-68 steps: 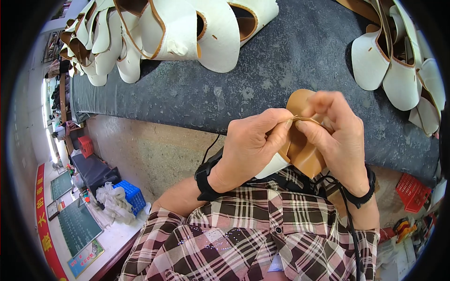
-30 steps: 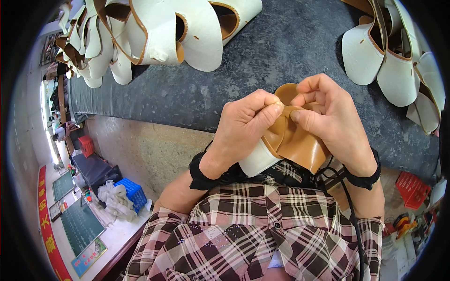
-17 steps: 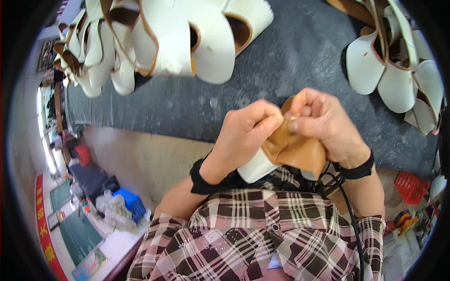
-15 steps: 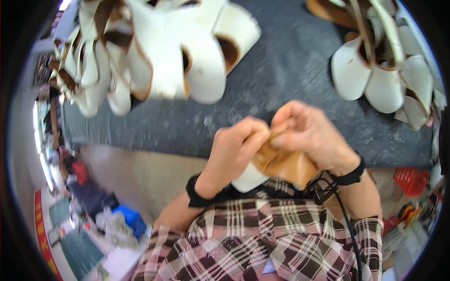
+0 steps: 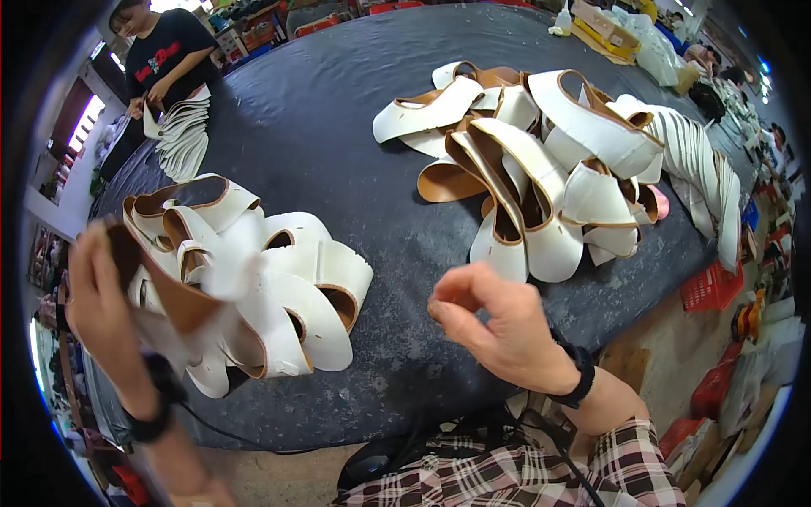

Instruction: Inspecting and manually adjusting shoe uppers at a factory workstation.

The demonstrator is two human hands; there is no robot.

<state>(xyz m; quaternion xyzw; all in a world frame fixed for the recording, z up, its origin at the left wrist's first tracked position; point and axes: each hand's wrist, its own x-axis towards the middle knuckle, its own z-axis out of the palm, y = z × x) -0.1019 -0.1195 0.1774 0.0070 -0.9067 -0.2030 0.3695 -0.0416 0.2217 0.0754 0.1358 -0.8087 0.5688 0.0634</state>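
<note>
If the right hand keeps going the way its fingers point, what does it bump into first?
Probably the left pile of white and tan shoe pieces: the right hand's pinched fingers point left toward it. Depth is unclear, so it might pass above.

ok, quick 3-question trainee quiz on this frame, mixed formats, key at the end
1. True or false: the left hand is over the left pile of shoe uppers, holding a blurred tan and white upper.
2. Which pile lies nearer the right hand? A) left pile B) right pile C) the stack by the co-worker
3. Fill in: the right hand's thumb and forefinger are pinched together, and the hand holds ____.

Key: 1 true; 2 B; 3 nothing visible.
</note>
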